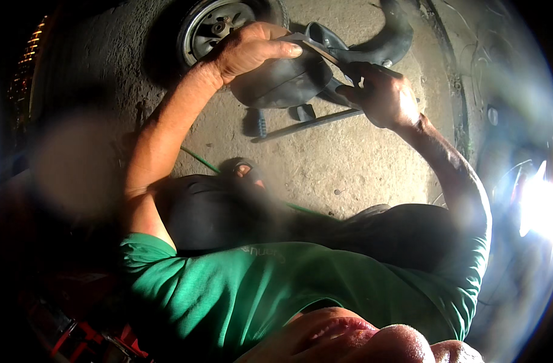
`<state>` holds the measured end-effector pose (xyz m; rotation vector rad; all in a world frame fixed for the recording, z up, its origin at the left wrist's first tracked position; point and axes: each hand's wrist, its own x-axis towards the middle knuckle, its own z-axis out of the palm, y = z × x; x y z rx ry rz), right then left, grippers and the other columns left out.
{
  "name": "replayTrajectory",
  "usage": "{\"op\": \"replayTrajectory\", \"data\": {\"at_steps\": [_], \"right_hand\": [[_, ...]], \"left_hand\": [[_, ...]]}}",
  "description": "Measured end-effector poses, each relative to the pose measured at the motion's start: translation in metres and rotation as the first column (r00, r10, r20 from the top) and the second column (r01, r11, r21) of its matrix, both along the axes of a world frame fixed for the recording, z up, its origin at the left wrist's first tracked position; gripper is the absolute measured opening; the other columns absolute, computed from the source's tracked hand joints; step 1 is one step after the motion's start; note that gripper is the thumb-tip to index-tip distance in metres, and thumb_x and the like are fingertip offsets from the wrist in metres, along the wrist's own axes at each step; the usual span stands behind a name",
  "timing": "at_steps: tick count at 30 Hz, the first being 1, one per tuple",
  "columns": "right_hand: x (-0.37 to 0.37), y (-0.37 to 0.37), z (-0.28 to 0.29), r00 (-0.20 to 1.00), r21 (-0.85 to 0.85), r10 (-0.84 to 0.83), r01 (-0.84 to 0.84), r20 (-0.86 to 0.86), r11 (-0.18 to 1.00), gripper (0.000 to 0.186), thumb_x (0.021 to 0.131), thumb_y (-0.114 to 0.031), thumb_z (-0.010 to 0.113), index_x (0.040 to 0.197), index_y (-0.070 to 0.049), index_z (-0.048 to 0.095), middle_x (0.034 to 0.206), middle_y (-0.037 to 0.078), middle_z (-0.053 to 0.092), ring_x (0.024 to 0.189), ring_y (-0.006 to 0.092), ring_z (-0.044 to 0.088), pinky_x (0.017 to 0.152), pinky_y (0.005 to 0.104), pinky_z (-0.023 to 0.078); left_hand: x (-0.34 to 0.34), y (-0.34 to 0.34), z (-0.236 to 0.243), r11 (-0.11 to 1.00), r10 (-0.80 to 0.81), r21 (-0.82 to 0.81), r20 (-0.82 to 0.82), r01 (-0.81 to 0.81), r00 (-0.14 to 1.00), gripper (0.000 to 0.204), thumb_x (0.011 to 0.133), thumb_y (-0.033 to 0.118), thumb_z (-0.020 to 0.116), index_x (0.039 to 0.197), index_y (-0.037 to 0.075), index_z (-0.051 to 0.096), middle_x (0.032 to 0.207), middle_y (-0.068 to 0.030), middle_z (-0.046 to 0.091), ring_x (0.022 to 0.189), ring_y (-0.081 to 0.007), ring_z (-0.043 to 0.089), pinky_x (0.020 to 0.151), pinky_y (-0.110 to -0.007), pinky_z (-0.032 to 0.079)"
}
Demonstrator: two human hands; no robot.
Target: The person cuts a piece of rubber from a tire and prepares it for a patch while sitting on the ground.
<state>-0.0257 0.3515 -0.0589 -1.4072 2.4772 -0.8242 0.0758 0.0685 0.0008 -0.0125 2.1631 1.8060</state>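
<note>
My left hand [255, 49] pinches the end of a thin greyish strip [294, 37] between thumb and fingers. The strip slants down and right toward my right hand [386, 95], which is closed around a dark, narrow tool [352, 71]; its kind is hard to make out. Below the strip, a black rubber inner tube [282, 83] bulges beneath my left hand. Another curved black part of the tube [388, 39] lies on the ground beyond my right hand, with a small metal valve near it.
A wheel with a metal rim [219, 27] lies at the far left. A long flat bar [309, 126] and a small ridged piece [262, 123] are on the rough concrete floor [373, 163]. A green hose [201, 160] runs by my foot. Bright light glares at right.
</note>
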Motion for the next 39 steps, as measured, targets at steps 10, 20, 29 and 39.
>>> {"op": "replayTrajectory", "data": {"at_steps": [10, 20, 29, 39], "right_hand": [[0.003, -0.007, -0.002, 0.996, -0.055, 0.093, -0.092, 0.006, 0.994, 0.052, 0.085, -0.041, 0.08, 0.124, -0.011, 0.066, 0.083, 0.01, 0.071, 0.073, 0.0243, 0.068, 0.068, 0.0375, 0.054], [0.002, -0.009, -0.005, 0.996, -0.039, 0.088, -0.088, 0.019, 0.995, 0.054, 0.087, -0.05, 0.076, 0.122, -0.011, 0.069, 0.08, 0.011, 0.07, 0.073, 0.0249, 0.069, 0.068, 0.0377, 0.054], [0.001, -0.002, -0.002, 0.997, -0.079, 0.071, -0.072, -0.015, 0.994, 0.042, 0.085, -0.041, 0.079, 0.114, -0.011, 0.072, 0.078, 0.012, 0.07, 0.071, 0.0251, 0.07, 0.065, 0.0373, 0.055], [-0.003, 0.003, -0.006, 0.983, -0.028, 0.146, -0.15, -0.109, 0.988, 0.045, 0.083, -0.036, 0.082, 0.115, -0.007, 0.071, 0.084, 0.014, 0.072, 0.076, 0.0285, 0.071, 0.068, 0.0387, 0.056]], "left_hand": [[0.0, 0.009, -0.026, 0.993, 0.066, -0.101, -0.017, -0.067, 0.998, 0.03, 0.09, 0.023, 0.071, 0.112, 0.003, 0.075, 0.096, -0.0061, 0.075, 0.089, -0.012, 0.068, 0.086, -0.027, 0.054], [0.0, 0.006, -0.025, 0.991, 0.011, -0.133, 0.026, -0.007, 1.0, 0.029, 0.091, 0.021, 0.071, 0.113, 0.002, 0.074, 0.096, -0.0049, 0.075, 0.089, -0.0104, 0.068, 0.087, -0.026, 0.053], [0.004, -0.007, -0.022, 0.995, 0.021, -0.096, 0.038, -0.017, 0.999, 0.034, 0.088, 0.026, 0.074, 0.11, -0.001, 0.074, 0.094, -0.0065, 0.075, 0.087, -0.0126, 0.067, 0.086, -0.027, 0.053], [0.006, -0.002, -0.032, 0.873, 0.006, -0.483, -0.117, -0.062, 0.993, 0.04, 0.081, 0.031, 0.079, 0.108, 0.002, 0.076, 0.092, -0.0077, 0.075, 0.085, -0.018, 0.067, 0.087, -0.03, 0.052]]}}
